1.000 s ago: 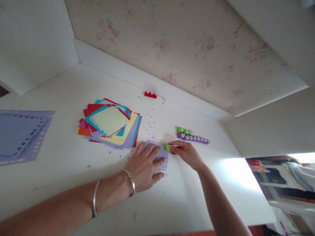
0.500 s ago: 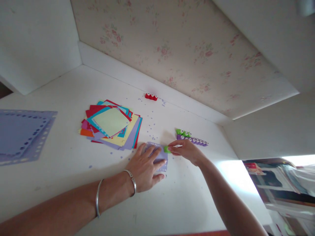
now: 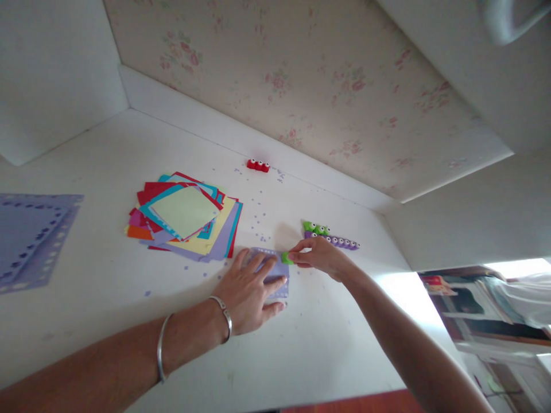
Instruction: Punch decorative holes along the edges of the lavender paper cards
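Note:
My left hand (image 3: 249, 289) lies flat with fingers spread over a small purple sheet of paper (image 3: 279, 275), pressing it to the white table. Punched holes run along the sheet's edges. At its upper right corner, my right hand (image 3: 321, 256) pinches a small green craft punch (image 3: 286, 258) between thumb and fingers. The punch touches the paper's edge; part of it is hidden by the fingertips. Just behind my right hand stand a short row of green punches (image 3: 316, 228) and a longer row of purple punches (image 3: 340, 241), each topped with a white and dark round spot.
A fanned stack of coloured paper (image 3: 185, 212) sits left of centre. Larger purple sheets (image 3: 34, 241) with punched borders lie at the far left. Three red punches (image 3: 258, 166) stand near the back ledge. Tiny purple paper bits are scattered on the white table (image 3: 206, 367).
The view has shifted slightly, so everything sits a little further left. Both hands keep their places on the paper and the green punch.

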Action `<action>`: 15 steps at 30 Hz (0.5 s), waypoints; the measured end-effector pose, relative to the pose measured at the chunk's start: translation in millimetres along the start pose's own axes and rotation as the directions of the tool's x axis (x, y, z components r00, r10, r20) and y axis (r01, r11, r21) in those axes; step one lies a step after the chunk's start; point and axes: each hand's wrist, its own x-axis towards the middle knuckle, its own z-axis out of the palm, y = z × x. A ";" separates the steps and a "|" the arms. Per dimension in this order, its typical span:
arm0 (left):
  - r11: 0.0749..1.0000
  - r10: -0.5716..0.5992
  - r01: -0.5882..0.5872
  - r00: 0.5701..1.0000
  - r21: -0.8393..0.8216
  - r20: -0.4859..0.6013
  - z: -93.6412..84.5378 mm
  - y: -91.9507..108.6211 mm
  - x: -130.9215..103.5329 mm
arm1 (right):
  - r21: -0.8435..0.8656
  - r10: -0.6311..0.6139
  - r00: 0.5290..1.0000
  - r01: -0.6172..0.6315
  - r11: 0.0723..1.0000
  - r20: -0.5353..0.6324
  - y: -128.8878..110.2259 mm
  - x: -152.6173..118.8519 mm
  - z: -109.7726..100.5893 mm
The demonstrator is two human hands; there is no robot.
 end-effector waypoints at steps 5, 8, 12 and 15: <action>1.000 0.002 -0.002 1.000 -0.008 0.006 0.8 -0.3 0.7 | 0.108 0.054 0.995 -0.062 0.992 0.080 -4.4 4.3 -4.2; 1.000 0.000 0.000 1.000 -0.011 0.001 1.4 -0.4 1.1 | 0.080 0.041 0.996 -0.047 0.996 0.083 -6.6 7.1 -5.2; 1.000 0.000 0.000 1.000 -0.017 0.000 2.0 -0.5 1.5 | -0.013 0.020 0.998 -0.019 1.000 0.067 -7.8 10.6 -5.4; 1.000 0.001 0.000 1.000 -0.013 0.002 2.1 -0.2 1.5 | -0.086 0.005 0.999 -0.001 0.996 0.052 -9.9 11.7 -6.0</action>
